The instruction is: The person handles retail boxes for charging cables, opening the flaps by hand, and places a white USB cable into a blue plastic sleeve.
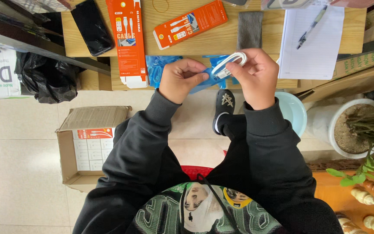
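My right hand point(256, 78) grips a coiled white cable point(230, 63) at the wooden table's near edge. My left hand point(180, 80) pinches a small blue plastic bag point(204, 80) that touches the cable's lower end. Both hands are close together, just in front of the wooden table point(221, 39). More blue plastic bags point(156, 67) lie on the table's lower ledge behind my left hand.
Two orange cable boxes point(128, 39) point(191, 24), a black phone point(92, 26), a grey cloth point(250, 28) and a white notepad with a pen point(312, 41) lie on the table. On the floor stands an open carton of boxes point(87, 147). A potted plant point(356, 128) stands at the right.
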